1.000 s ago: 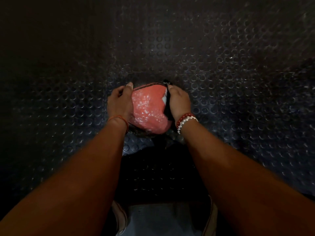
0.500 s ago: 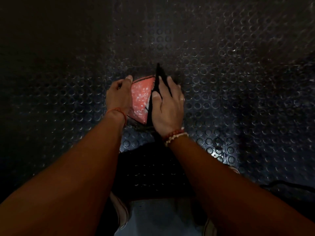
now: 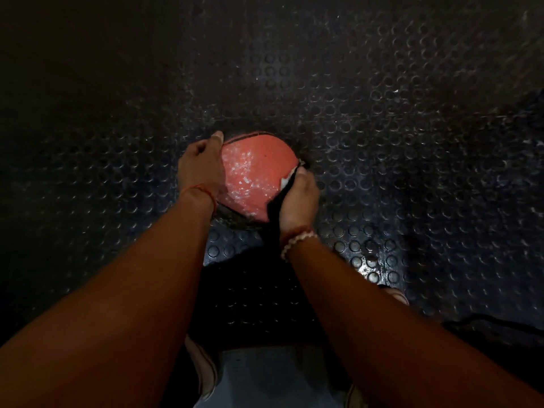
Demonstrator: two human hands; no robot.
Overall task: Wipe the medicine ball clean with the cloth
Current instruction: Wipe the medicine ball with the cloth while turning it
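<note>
Head view: the red medicine ball [image 3: 259,178] sits on the dark studded floor [image 3: 382,128], between both hands. The left hand [image 3: 200,169] cups its left side, fingers curled round it and thumb along the upper edge. The right hand [image 3: 300,198] grips the dark cloth [image 3: 275,210], fingers closed on it, pressing it to the ball's right side.

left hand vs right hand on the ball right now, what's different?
1. The left hand cups the ball bare; the right hand grips the dark cloth against it.
2. The left hand is on the ball's left side, reaching its far edge; the right hand sits on the near right.
3. The left hand's wrist has a thin red thread, the right hand's has bead bracelets.
Both touch the ball.
</note>
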